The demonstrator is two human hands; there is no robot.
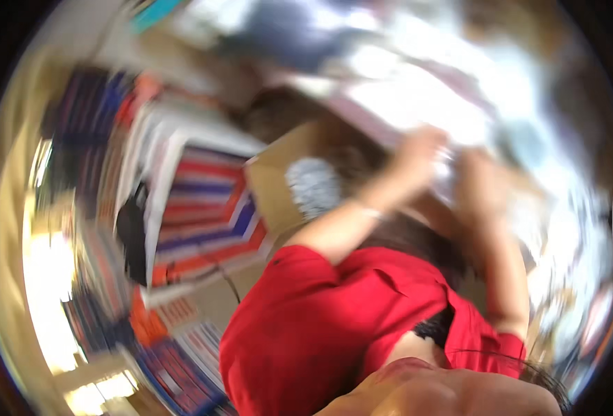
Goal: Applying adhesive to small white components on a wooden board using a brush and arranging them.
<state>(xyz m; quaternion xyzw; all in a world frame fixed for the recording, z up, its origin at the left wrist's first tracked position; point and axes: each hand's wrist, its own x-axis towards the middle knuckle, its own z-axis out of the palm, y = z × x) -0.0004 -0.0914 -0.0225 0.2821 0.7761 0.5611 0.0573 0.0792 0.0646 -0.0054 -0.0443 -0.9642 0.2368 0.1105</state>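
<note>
The frame is heavily motion-blurred. Nearest the camera, a person in a red short-sleeved top is filling the lower middle, both arms reaching up and away. The left hand and the right hand are meeting close together at a pale, glaring sheet-like item just beyond the fingertips; both hands are appearing to touch its near edge, but blur is hiding whether the fingers are spread, pressed or pinching, so I cannot tell. Just to the left of the left forearm, an open brown cardboard box is sitting with a speckled grey-white object at its edge. Farther left of the hands, red, white and blue striped packages are lying stacked.
</note>
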